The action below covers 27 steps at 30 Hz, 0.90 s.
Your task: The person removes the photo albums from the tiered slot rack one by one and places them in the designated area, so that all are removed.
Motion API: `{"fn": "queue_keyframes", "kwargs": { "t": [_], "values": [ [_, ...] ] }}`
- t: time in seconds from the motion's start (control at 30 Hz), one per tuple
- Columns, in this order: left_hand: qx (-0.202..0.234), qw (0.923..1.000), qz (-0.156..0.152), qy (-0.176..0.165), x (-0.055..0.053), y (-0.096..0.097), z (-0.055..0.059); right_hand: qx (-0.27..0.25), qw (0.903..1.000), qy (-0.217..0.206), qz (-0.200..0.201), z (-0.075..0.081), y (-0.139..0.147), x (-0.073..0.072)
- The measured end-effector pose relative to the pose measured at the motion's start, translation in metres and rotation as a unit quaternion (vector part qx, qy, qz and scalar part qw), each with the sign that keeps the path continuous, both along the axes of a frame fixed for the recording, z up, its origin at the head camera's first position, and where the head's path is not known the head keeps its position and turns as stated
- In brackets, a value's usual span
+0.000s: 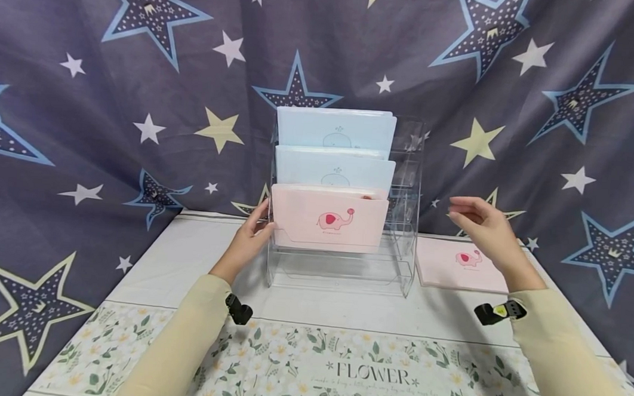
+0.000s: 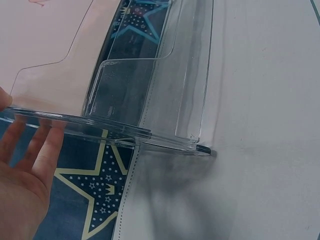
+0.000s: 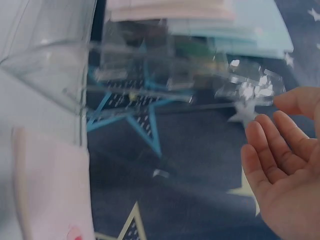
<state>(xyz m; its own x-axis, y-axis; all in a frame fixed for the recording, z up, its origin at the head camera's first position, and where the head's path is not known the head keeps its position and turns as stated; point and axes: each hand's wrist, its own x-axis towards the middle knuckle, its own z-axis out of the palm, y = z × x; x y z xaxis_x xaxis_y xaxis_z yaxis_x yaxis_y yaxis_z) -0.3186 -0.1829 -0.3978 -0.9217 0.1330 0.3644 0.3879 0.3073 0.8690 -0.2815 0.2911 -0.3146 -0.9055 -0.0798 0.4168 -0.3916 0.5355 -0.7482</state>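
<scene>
A clear plastic tiered rack (image 1: 340,271) stands upright on the table. Its upper tiers hold pale blue folders (image 1: 304,125), with more blue ones (image 1: 302,166) a tier lower. Below them is a pink folder (image 1: 299,221) printed with a red elephant. My left hand (image 1: 247,239) grips the rack's left side, thumb near the pink folder's edge and fingers (image 2: 47,155) against the outer face of the side panel. To the right of the rack, my right hand (image 1: 484,234) is raised with nothing in it, fingers loosely bent. Beneath it lie pink folders (image 1: 437,264) with the same elephant.
The white tabletop (image 1: 185,257) carries a floral mat (image 1: 265,363) along its front, printed with the word FLOWER. Behind the table hangs a dark curtain (image 1: 347,32) patterned with stars, close to the rack's back.
</scene>
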Motion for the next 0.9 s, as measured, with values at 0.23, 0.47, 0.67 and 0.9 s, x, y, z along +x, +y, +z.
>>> {"fn": "queue_keyframes", "kwargs": {
  "t": [0.23,0.47,0.67,0.9],
  "values": [
    [-0.003,1.0000,0.004,0.000,0.001,-0.001,0.001,0.011,0.9989,0.002,0.045,0.011,-0.028,-0.001],
    [0.002,0.9999,-0.001,0.012,0.004,0.001,0.004,0.022,0.9951,-0.017,0.095,0.015,-0.052,-0.005],
    [0.000,0.9999,-0.008,0.014,0.017,0.007,0.019,0.013,0.9919,-0.042,0.119,0.013,-0.066,-0.014],
    [0.000,0.9999,-0.011,0.000,0.018,0.007,0.022,-0.003,0.9885,-0.065,0.136,0.006,-0.077,-0.024]
  ]
}}
